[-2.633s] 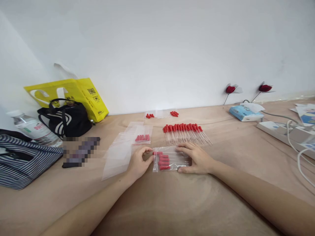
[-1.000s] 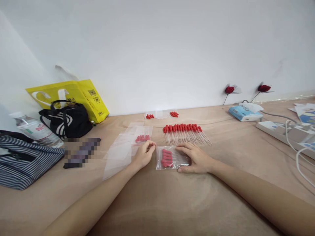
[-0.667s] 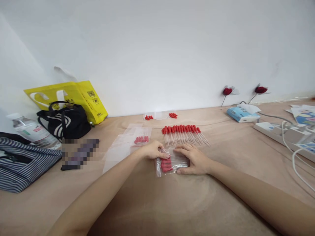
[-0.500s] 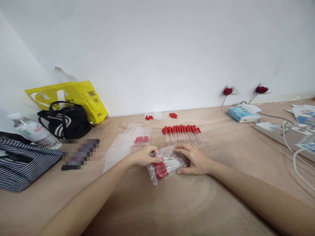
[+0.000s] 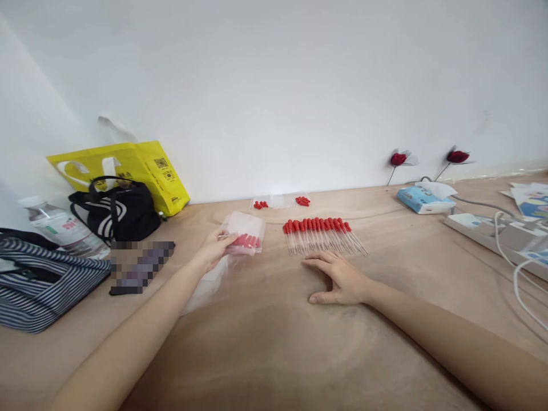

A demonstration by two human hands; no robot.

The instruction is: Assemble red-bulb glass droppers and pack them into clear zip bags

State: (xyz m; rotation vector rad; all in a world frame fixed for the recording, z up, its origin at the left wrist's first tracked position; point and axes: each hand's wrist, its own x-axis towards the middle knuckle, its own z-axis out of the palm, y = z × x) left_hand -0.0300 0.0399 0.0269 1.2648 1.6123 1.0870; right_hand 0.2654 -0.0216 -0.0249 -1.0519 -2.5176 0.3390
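My left hand (image 5: 214,249) pinches the edge of a clear plastic bag (image 5: 240,224) with red-ended pieces in it, over other flat clear bags (image 5: 208,288) on the table. My right hand (image 5: 340,279) rests on the table with thumb and fingers apart, holding nothing. Just beyond it lies a row of clear droppers with red bulbs (image 5: 321,225), their thin tips pointing toward me. Near the wall are small bags (image 5: 282,201) with loose red bulbs (image 5: 302,201) at their right end.
On the left stand a yellow bag (image 5: 165,177), a black bag (image 5: 132,214), a bottle (image 5: 64,228) and a striped pouch (image 5: 55,291). To the right are a tissue pack (image 5: 422,200), a power strip (image 5: 475,231) with white cables and two red flowers (image 5: 398,158).
My left hand has moved left and away from me, carrying the filled bag from beside my right hand onto the other bags. My right hand has stayed in place.
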